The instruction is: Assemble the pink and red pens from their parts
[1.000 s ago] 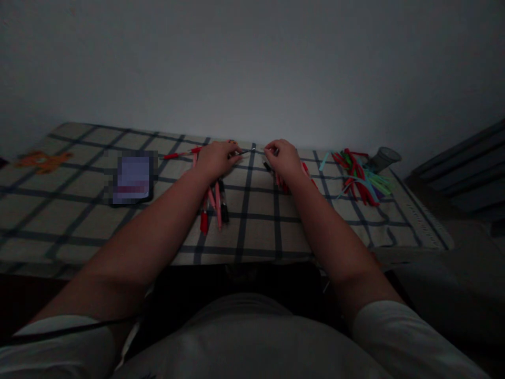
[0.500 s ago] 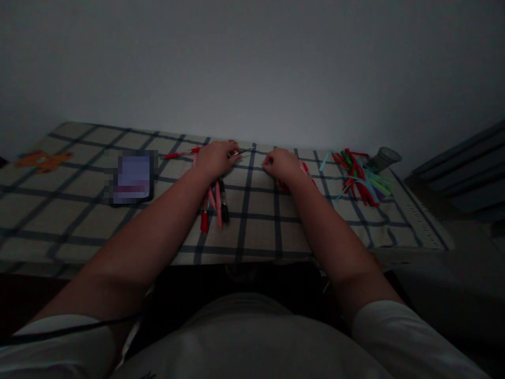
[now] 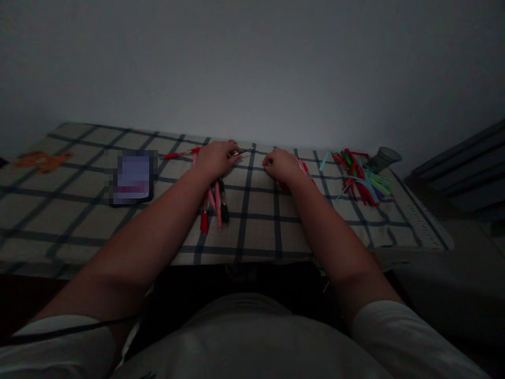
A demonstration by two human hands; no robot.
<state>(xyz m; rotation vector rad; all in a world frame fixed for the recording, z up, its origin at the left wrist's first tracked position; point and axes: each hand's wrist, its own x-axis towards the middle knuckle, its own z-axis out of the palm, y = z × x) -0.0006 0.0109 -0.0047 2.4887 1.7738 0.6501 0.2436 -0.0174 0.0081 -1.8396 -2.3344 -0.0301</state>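
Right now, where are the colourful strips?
In the head view, the colourful strips lie on the tablecloth, right of the right hand and beside the cup.

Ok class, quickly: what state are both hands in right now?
Left hand: holding a thin pointed tool.
Right hand: curled closed; whether it holds anything cannot be told.

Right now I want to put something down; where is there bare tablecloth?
Bare tablecloth lies between the pens and the right forearm, and between the orange thing and the blurred screen. Crowded: by the left hand, right hand, and cup, where coloured strips lie.
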